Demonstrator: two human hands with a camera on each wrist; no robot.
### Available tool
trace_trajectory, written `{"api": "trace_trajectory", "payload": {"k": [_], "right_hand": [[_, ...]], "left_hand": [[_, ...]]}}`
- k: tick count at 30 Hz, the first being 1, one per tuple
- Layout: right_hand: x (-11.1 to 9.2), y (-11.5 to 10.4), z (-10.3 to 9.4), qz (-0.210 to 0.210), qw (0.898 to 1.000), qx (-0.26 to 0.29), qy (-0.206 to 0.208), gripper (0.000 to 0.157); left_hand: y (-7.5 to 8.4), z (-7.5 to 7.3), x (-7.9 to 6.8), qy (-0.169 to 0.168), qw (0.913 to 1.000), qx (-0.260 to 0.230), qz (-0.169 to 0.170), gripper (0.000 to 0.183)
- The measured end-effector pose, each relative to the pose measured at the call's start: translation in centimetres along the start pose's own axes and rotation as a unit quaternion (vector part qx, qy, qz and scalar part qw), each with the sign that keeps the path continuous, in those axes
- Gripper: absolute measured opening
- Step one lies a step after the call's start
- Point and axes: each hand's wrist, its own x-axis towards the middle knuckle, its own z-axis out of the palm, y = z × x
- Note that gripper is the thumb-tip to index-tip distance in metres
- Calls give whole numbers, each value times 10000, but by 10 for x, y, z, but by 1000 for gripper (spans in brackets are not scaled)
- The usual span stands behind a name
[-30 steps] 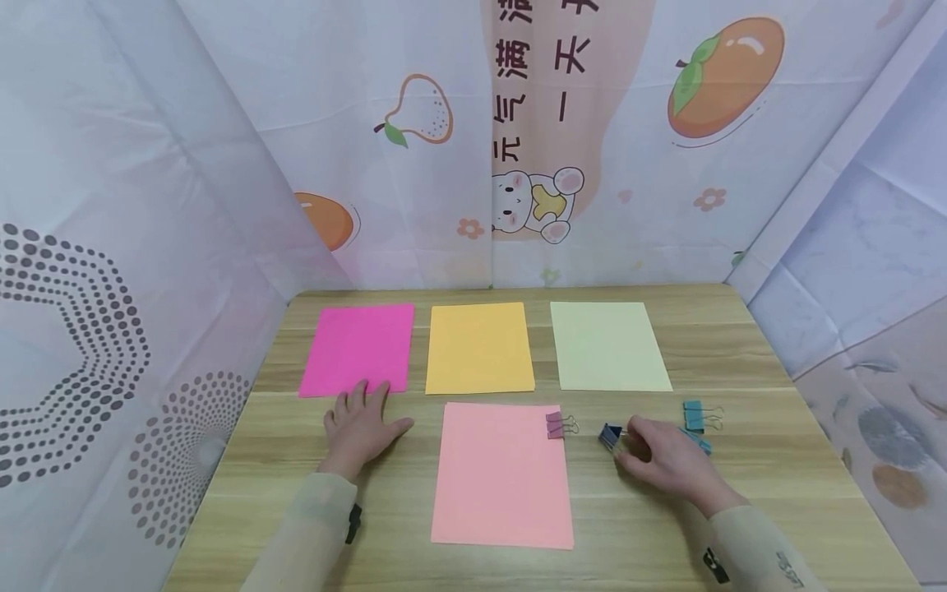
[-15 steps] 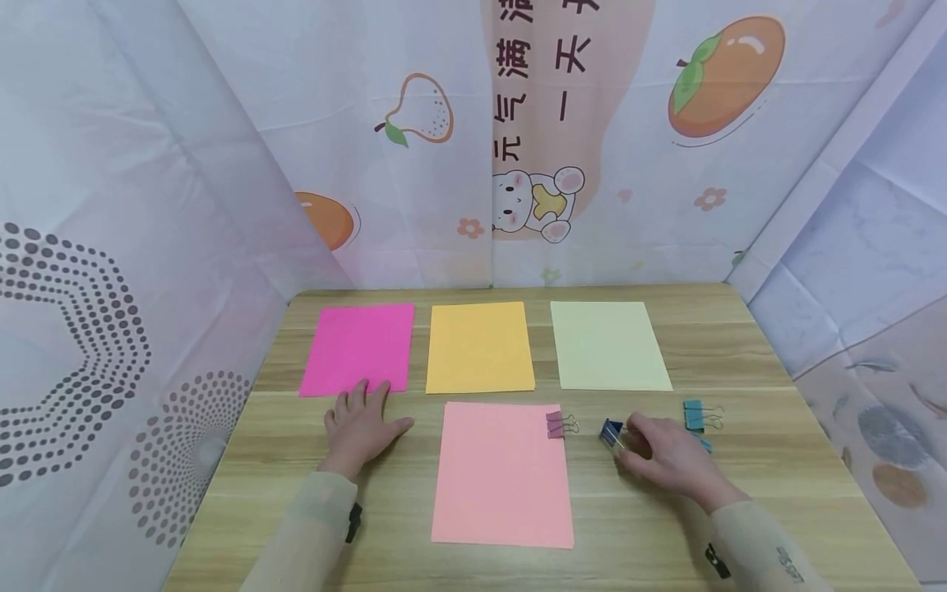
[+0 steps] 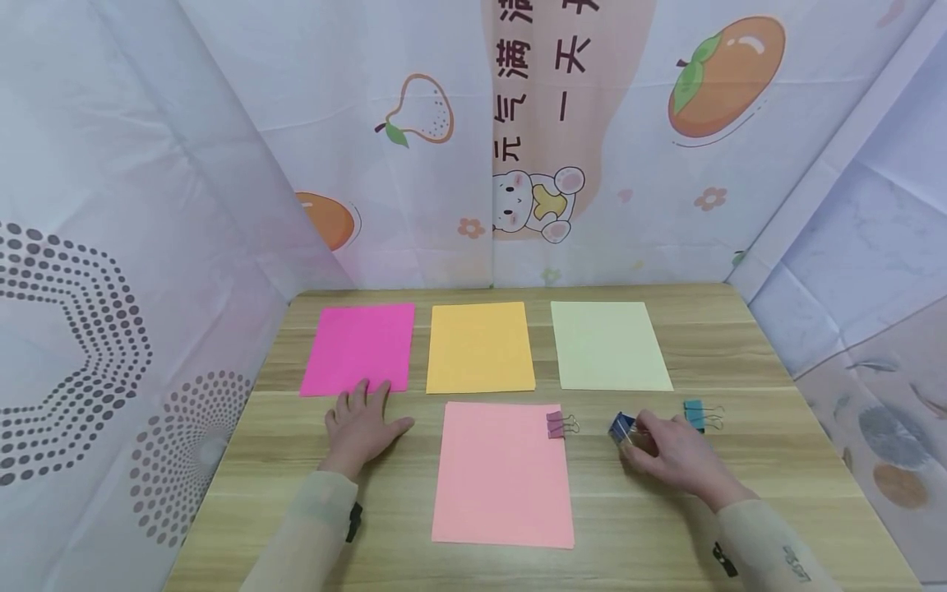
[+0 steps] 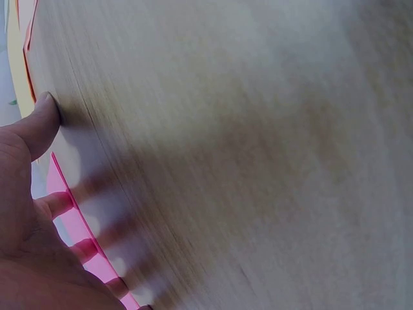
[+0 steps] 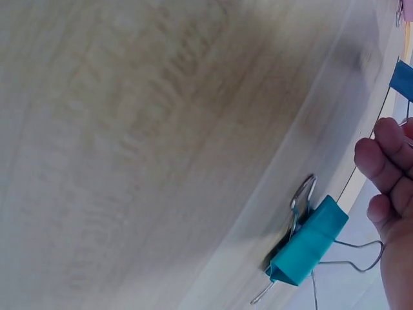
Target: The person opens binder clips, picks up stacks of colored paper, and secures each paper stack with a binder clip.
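Observation:
My right hand (image 3: 679,459) pinches a dark blue binder clip (image 3: 621,427) by its wire handles, right of the pink paper stack (image 3: 503,485). The clip's blue body (image 5: 403,81) shows at the right edge of the right wrist view. A purple binder clip (image 3: 556,425) sits on the stack's right edge, near its upper corner. Beyond my right hand lies a teal binder clip (image 3: 694,414); in the right wrist view a teal clip body (image 5: 310,242) shows below the fingers. My left hand (image 3: 361,432) rests with fingers spread, fingertips at the magenta paper's (image 3: 360,349) lower edge.
An orange-yellow paper square (image 3: 480,349) and a pale green one (image 3: 611,345) lie in the back row beside the magenta one. The wooden table (image 3: 385,526) meets printed cloth walls (image 3: 414,189) at the back and both sides.
My right hand has shifted slightly to the right with the dark blue binder clip, which has turned a little. The second teal clip is now hidden behind that hand. My left hand stays put.

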Motion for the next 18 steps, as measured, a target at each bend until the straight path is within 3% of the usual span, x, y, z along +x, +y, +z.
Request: {"api": "trace_trajectory", "payload": {"k": [11,18], "right_hand": [[0,5,-8,-124,9998,-39,124,30],[1,8,-9,-597,9970,-264,416,30]], "left_hand": [[2,-1,-2,-79,10000,-8,-46,91],[0,0,0,-74,10000,-26,-26,91]]}}
